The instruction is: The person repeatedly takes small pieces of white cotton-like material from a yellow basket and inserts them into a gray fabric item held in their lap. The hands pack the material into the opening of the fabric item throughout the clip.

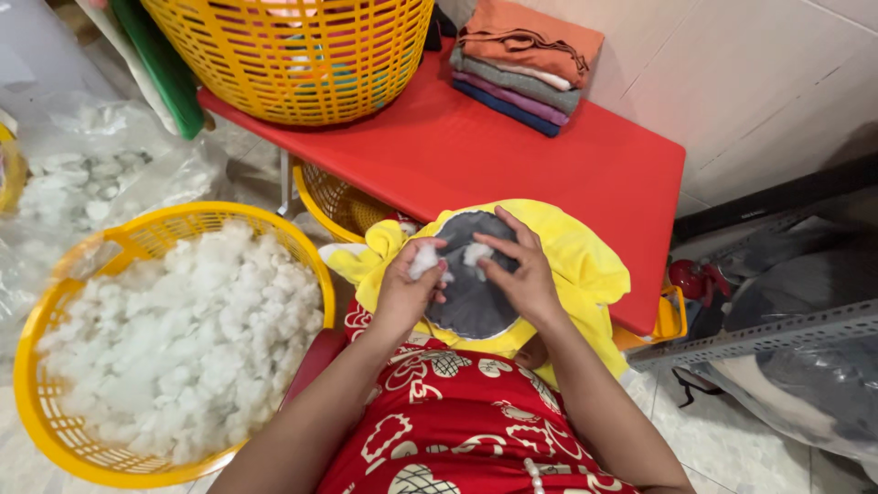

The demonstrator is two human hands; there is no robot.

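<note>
Red table: yellow basket, folded cloths.

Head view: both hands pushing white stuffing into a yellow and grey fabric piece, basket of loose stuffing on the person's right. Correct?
Not quite. In the head view the yellow basket of white stuffing is on the person's left, not right. The rest holds: left hand and right hand work stuffing into the yellow and grey fabric piece.
</note>
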